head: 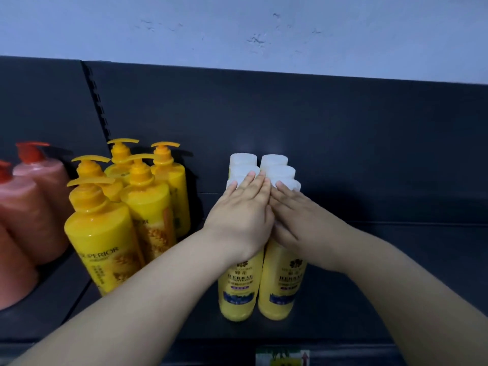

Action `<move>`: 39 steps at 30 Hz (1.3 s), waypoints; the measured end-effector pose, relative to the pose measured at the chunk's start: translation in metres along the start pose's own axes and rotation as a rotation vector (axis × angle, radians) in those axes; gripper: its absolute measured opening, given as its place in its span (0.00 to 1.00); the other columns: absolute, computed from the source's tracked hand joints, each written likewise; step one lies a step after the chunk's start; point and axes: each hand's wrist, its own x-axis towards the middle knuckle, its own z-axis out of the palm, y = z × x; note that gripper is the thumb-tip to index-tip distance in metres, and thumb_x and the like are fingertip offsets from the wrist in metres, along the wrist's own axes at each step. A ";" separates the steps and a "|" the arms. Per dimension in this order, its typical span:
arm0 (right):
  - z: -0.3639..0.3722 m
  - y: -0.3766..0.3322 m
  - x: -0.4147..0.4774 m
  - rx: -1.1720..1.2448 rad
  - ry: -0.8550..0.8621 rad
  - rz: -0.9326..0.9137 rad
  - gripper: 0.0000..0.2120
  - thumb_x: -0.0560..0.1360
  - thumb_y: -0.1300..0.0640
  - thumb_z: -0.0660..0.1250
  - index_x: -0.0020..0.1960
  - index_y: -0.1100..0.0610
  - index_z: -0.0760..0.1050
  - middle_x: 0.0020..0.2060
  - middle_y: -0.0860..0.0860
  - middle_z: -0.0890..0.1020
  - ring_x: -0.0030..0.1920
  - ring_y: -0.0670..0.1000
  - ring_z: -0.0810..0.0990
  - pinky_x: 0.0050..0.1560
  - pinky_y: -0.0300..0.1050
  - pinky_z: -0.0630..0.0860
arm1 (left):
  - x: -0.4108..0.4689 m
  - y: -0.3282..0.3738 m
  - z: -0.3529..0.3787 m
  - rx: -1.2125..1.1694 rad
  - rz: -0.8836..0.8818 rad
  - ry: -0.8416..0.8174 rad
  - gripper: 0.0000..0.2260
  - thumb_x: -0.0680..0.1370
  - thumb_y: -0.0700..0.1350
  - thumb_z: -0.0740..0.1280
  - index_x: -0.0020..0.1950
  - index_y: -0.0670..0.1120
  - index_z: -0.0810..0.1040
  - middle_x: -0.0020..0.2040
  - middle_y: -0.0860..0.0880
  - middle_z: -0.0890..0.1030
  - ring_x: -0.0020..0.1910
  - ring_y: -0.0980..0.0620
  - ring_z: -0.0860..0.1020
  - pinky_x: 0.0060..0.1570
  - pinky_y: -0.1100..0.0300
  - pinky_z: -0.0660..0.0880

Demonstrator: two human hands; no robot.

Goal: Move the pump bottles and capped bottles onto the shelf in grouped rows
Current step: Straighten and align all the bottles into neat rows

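While left hand (239,211) and right hand (294,216) lay straight fingers (253,183) on the capped bottles (277,291) mid-frame on the shelf (383,273), yellow pump bottles (105,233) stand grouped left; we judge it nearly done.

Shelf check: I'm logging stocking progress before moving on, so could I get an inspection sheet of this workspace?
Surface: dark shelf, bottles standing upright on it.
Job's things: capped bottles, yellow with white caps, in two side-by-side rows; yellow pump bottles grouped to their left; pink pump bottles with red pumps at far left.
Clutter: nothing seen.
Hands: left hand and right hand lie flat, fingers straight, on the capped bottles' tops.
Cables: nothing seen.
Surroundings: dark back panel, pale wall above, a printed label at the shelf's front edge.
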 end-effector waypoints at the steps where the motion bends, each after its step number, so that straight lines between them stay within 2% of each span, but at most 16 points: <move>1: -0.002 0.001 0.001 0.023 -0.008 -0.020 0.28 0.82 0.50 0.49 0.77 0.55 0.42 0.77 0.48 0.43 0.73 0.39 0.37 0.71 0.35 0.35 | 0.001 0.002 0.000 0.000 -0.001 -0.002 0.24 0.82 0.47 0.46 0.78 0.47 0.45 0.78 0.53 0.44 0.75 0.58 0.40 0.73 0.60 0.37; 6: -0.001 0.004 -0.001 0.077 -0.004 -0.056 0.27 0.82 0.50 0.49 0.77 0.54 0.44 0.76 0.45 0.44 0.73 0.38 0.38 0.72 0.35 0.36 | 0.000 0.003 0.002 -0.013 0.000 0.009 0.24 0.82 0.45 0.47 0.78 0.47 0.47 0.78 0.52 0.46 0.76 0.57 0.42 0.72 0.60 0.37; 9: 0.000 0.003 -0.001 0.129 0.016 -0.059 0.28 0.78 0.49 0.46 0.77 0.54 0.46 0.76 0.45 0.47 0.71 0.36 0.40 0.69 0.28 0.34 | -0.001 0.003 0.001 -0.055 0.006 0.020 0.24 0.81 0.45 0.48 0.77 0.47 0.49 0.78 0.52 0.48 0.76 0.58 0.44 0.73 0.59 0.38; 12: -0.001 0.004 -0.011 0.362 0.101 0.049 0.23 0.82 0.54 0.47 0.76 0.56 0.51 0.75 0.45 0.51 0.69 0.34 0.44 0.64 0.21 0.37 | -0.005 -0.006 -0.007 -0.153 -0.019 0.012 0.23 0.82 0.46 0.47 0.77 0.47 0.50 0.78 0.53 0.49 0.76 0.59 0.45 0.73 0.60 0.40; 14: -0.004 0.004 -0.017 0.456 0.157 0.165 0.22 0.83 0.56 0.47 0.76 0.56 0.51 0.76 0.45 0.51 0.70 0.34 0.44 0.66 0.25 0.39 | -0.006 -0.017 -0.012 -0.193 -0.061 0.004 0.23 0.82 0.45 0.47 0.77 0.46 0.50 0.78 0.51 0.49 0.76 0.57 0.46 0.73 0.60 0.42; 18: -0.007 -0.004 -0.005 0.320 0.014 0.317 0.24 0.82 0.55 0.44 0.77 0.60 0.47 0.77 0.52 0.46 0.76 0.46 0.42 0.73 0.39 0.44 | -0.004 -0.023 -0.016 -0.211 -0.091 -0.132 0.23 0.82 0.45 0.47 0.77 0.43 0.48 0.78 0.48 0.47 0.76 0.54 0.45 0.72 0.61 0.43; 20: -0.005 -0.010 0.001 0.227 -0.027 0.357 0.25 0.82 0.54 0.44 0.77 0.62 0.45 0.77 0.54 0.45 0.76 0.48 0.41 0.74 0.42 0.44 | -0.003 -0.020 -0.014 -0.187 -0.076 -0.181 0.23 0.82 0.45 0.46 0.77 0.43 0.49 0.78 0.47 0.47 0.76 0.53 0.45 0.71 0.63 0.43; 28: -0.006 -0.012 0.002 0.232 -0.016 0.354 0.25 0.82 0.55 0.45 0.77 0.61 0.45 0.77 0.53 0.46 0.76 0.47 0.43 0.72 0.39 0.42 | 0.000 -0.024 -0.015 -0.161 -0.026 -0.209 0.23 0.83 0.45 0.46 0.77 0.43 0.49 0.78 0.48 0.47 0.76 0.54 0.45 0.71 0.64 0.42; 33: -0.007 -0.009 -0.001 0.261 -0.015 0.382 0.25 0.82 0.56 0.44 0.77 0.60 0.46 0.77 0.51 0.46 0.76 0.46 0.42 0.73 0.42 0.45 | -0.002 -0.021 -0.019 -0.116 -0.011 -0.217 0.23 0.83 0.46 0.46 0.77 0.44 0.49 0.78 0.49 0.48 0.76 0.54 0.45 0.73 0.60 0.44; 39: -0.012 -0.028 -0.016 0.138 0.080 0.313 0.25 0.82 0.55 0.46 0.76 0.62 0.48 0.77 0.55 0.48 0.76 0.48 0.43 0.73 0.41 0.44 | -0.025 -0.016 -0.031 0.048 0.079 -0.096 0.23 0.83 0.49 0.45 0.78 0.46 0.48 0.78 0.50 0.48 0.76 0.54 0.45 0.73 0.57 0.44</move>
